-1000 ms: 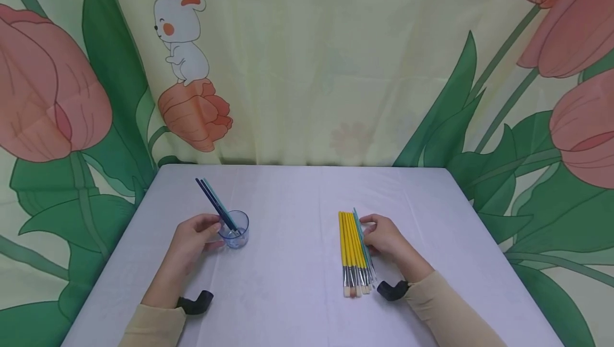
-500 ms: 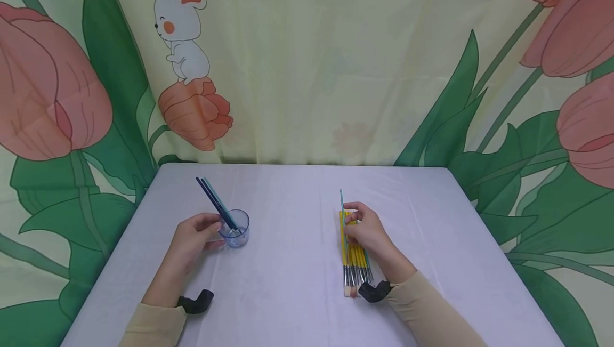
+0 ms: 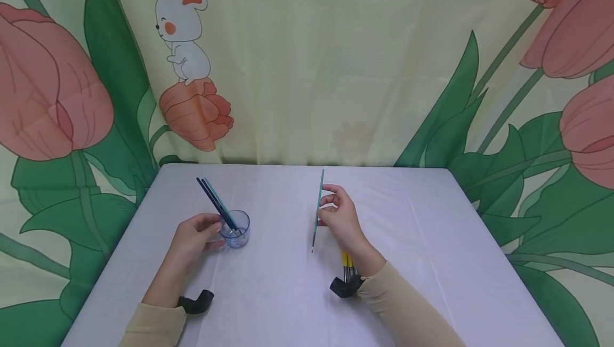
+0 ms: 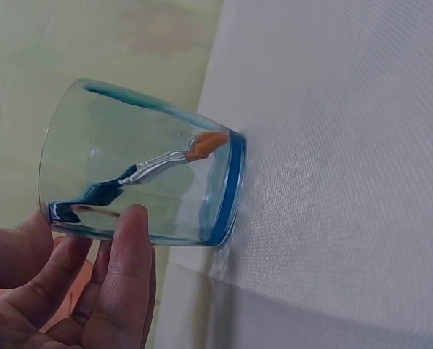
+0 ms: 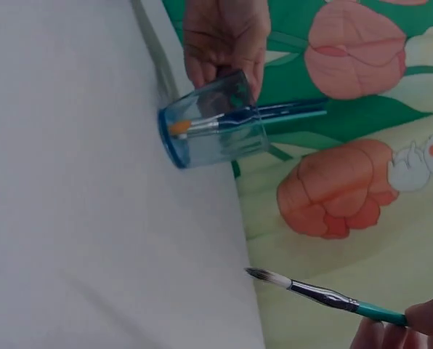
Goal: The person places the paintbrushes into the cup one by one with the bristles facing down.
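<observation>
My left hand (image 3: 195, 236) holds the side of a clear blue-tinted glass (image 3: 243, 236) standing on the table. Several dark blue and teal paintbrushes (image 3: 214, 202) lean in it, handles up, tips at the bottom. In the left wrist view, thumb and fingers (image 4: 129, 254) lie against the wall of the glass. My right hand (image 3: 344, 218) pinches a thin teal paintbrush (image 3: 321, 190), nearly upright, above the table between the glass and the yellow brushes. Its dark, pale-based bristles (image 5: 269, 276) point down; they show plainly in the right wrist view.
Yellow-handled paintbrushes (image 3: 348, 263) lie on the white-covered table (image 3: 283, 293), largely hidden under my right forearm. Black wrist mounts (image 3: 196, 303) stick out at both sleeves. A curtain (image 3: 297, 70) printed with tulips and a rabbit hangs behind the table's far edge.
My right hand has taken the teal paintbrush from beside the yellow ones, lifted it and carried it left toward the glass. My left hand and the glass have stayed in place.
</observation>
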`<move>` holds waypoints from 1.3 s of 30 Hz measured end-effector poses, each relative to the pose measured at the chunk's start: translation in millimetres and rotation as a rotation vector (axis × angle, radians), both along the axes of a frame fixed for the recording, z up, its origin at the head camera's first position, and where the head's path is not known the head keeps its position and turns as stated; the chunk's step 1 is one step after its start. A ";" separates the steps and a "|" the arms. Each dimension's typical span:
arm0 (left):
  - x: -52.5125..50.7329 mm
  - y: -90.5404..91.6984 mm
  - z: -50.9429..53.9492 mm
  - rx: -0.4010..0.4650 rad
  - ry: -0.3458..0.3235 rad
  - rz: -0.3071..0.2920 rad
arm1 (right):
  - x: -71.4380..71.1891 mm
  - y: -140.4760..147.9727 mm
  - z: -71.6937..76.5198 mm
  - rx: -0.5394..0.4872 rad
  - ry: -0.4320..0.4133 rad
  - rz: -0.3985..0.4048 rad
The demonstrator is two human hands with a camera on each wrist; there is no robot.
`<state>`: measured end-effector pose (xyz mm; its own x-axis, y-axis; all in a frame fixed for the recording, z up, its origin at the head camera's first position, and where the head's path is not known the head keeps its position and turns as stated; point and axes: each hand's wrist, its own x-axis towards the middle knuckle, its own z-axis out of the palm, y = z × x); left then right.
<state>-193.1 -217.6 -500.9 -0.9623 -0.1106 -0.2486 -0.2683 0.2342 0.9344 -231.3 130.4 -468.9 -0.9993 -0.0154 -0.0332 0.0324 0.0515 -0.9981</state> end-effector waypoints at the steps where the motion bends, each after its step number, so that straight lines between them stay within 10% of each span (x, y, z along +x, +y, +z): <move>1: 0.0 0.1 -0.3 -0.001 0.000 0.001 | -0.4 -4.9 1.6 -0.022 0.010 0.004; 26: 0.0 -0.4 0.8 0.012 -0.014 0.000 | -13.5 -111.7 22.8 -0.250 0.262 0.025; 39: -0.2 0.8 3.1 0.011 -0.014 -0.001 | -20.5 -144.4 11.6 -0.103 0.338 0.095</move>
